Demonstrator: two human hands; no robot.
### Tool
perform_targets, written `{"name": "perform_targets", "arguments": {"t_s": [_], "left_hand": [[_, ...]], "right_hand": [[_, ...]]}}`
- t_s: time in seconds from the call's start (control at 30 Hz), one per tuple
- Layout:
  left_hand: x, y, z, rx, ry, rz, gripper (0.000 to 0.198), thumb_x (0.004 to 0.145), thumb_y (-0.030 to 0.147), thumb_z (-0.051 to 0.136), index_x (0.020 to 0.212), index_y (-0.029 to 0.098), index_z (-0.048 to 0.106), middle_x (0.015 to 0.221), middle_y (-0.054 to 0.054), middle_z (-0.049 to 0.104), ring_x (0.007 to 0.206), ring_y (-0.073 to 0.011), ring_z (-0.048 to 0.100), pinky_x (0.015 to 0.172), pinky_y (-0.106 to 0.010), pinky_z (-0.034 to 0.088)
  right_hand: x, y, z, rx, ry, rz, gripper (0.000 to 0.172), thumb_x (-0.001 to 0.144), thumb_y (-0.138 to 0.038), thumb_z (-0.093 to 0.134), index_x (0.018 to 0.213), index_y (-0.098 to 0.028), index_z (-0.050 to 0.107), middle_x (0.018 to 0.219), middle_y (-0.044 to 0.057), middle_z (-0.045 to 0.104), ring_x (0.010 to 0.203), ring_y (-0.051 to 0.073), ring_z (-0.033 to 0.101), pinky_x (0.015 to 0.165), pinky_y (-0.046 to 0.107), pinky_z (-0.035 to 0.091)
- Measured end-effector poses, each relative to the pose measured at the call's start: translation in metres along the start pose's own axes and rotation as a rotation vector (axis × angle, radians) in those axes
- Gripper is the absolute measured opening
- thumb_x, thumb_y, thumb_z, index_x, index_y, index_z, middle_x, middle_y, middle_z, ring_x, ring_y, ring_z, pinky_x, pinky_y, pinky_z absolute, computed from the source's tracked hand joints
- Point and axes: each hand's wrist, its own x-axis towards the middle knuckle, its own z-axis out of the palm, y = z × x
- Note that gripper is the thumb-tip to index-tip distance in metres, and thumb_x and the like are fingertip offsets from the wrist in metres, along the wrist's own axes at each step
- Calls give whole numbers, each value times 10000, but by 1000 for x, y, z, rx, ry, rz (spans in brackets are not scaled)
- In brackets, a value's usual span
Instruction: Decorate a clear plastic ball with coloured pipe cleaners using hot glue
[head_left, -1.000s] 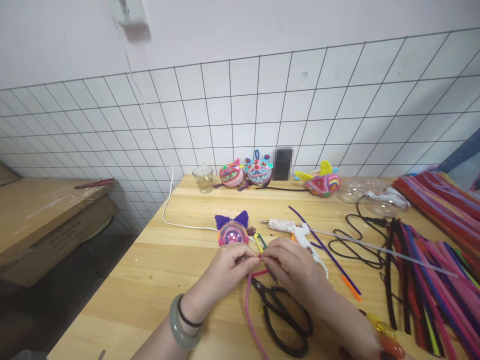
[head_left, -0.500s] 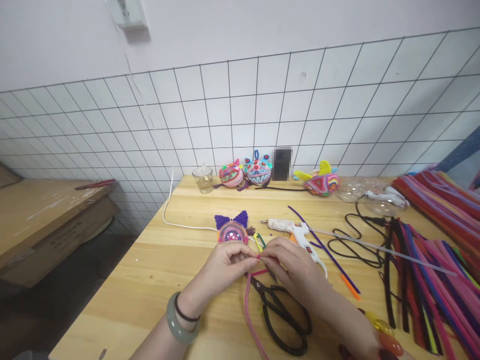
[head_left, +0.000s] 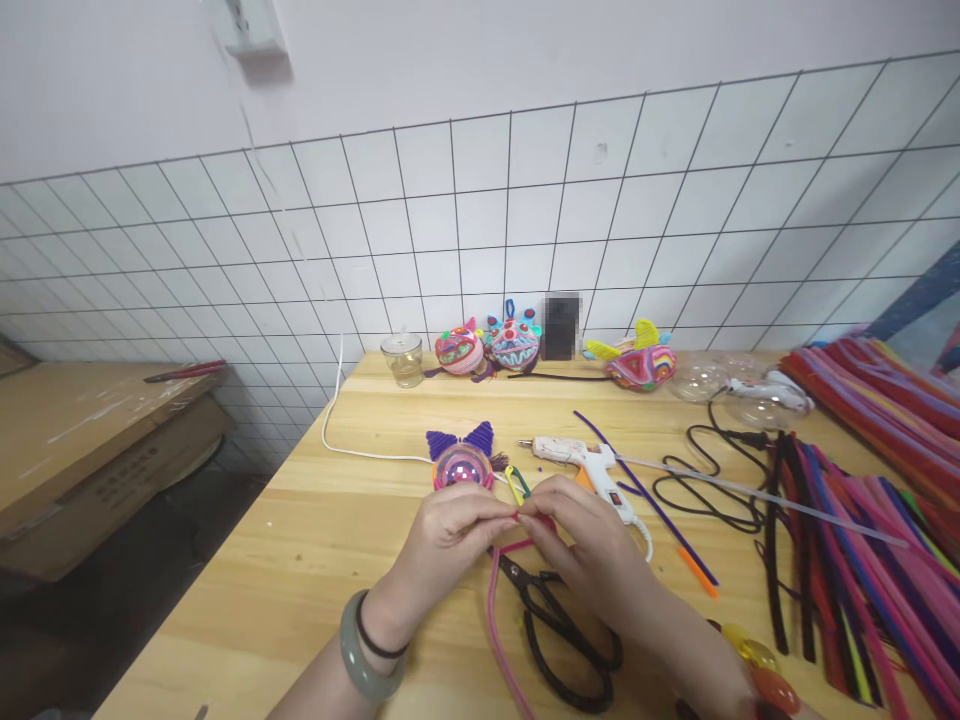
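Fingertips of my left hand (head_left: 461, 530) and my right hand (head_left: 581, 535) pinch a small pink pipe cleaner piece (head_left: 516, 516) between them, mostly hidden by the fingers. A longer pink pipe cleaner (head_left: 495, 620) hangs down below my left hand to the front edge of the view. Black-handled scissors (head_left: 562, 630) lie beneath my right hand. Just beyond my left hand sits a clear ball (head_left: 463, 467) with purple ears (head_left: 476, 438). Yellow and green clips (head_left: 516, 483) lie behind the fingertips.
A white glue gun (head_left: 581, 458) with its cable, purple and orange stems (head_left: 697, 572), and bundles of coloured pipe cleaners (head_left: 847, 560) lie to the right. Along the wall stand a glass cup (head_left: 403, 362), decorated balls (head_left: 514, 343) and clear spheres (head_left: 701, 380).
The left hand's fingers have straightened a little, and more pink shows by the right fingertips. The whole view has shifted slightly.
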Motion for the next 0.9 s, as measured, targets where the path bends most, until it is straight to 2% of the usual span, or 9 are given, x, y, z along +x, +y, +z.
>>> {"name": "perform_targets", "arguments": {"t_s": [0.2, 0.33, 0.5, 0.63, 0.77, 0.9], "left_hand": [[0, 3, -1, 49, 21, 50, 100, 844, 186, 661, 805, 167, 751, 702, -74, 746, 636, -153, 683, 623, -245, 539], [-1, 3, -1, 18, 16, 15, 93, 838, 181, 666, 807, 176, 753, 712, -68, 748, 640, -151, 678, 630, -245, 533], [2, 4, -3, -121, -22, -195, 93, 804, 236, 701, 797, 162, 757, 747, -74, 745, 681, -162, 669, 647, -251, 516], [4, 4, -4, -278, -86, -408, 213, 823, 332, 666, 741, 146, 733, 634, -29, 669, 563, -115, 556, 549, -228, 443], [3, 2, -2, -427, -122, -585, 342, 708, 476, 752, 717, 137, 710, 546, 15, 583, 493, -87, 473, 497, -218, 393], [1, -2, 0, -490, -153, -660, 407, 668, 535, 764, 735, 139, 702, 518, 26, 559, 470, -89, 486, 490, -225, 401]], "right_hand": [[0, -3, 1, 40, 15, 29, 133, 948, -163, 505, 861, -209, 594, 745, 29, 628, 678, 168, 608, 606, 284, 505], [0, -4, 2, 49, 34, 38, 138, 949, -164, 508, 850, -206, 594, 735, 27, 622, 670, 167, 603, 602, 282, 500], [0, -3, 0, 40, 27, -12, 136, 973, -186, 498, 911, -207, 617, 788, 39, 641, 706, 166, 623, 614, 276, 514], [0, 0, -2, -11, 3, -75, 160, 982, -173, 472, 965, -195, 630, 827, 56, 654, 739, 174, 630, 641, 292, 526], [-1, 4, -2, -76, -24, -115, 181, 983, -172, 458, 986, -192, 638, 847, 74, 670, 747, 185, 639, 645, 307, 533], [-2, 6, -2, -104, -50, -141, 192, 967, -141, 462, 1029, -183, 639, 873, 88, 683, 781, 198, 656, 675, 324, 549]]}}
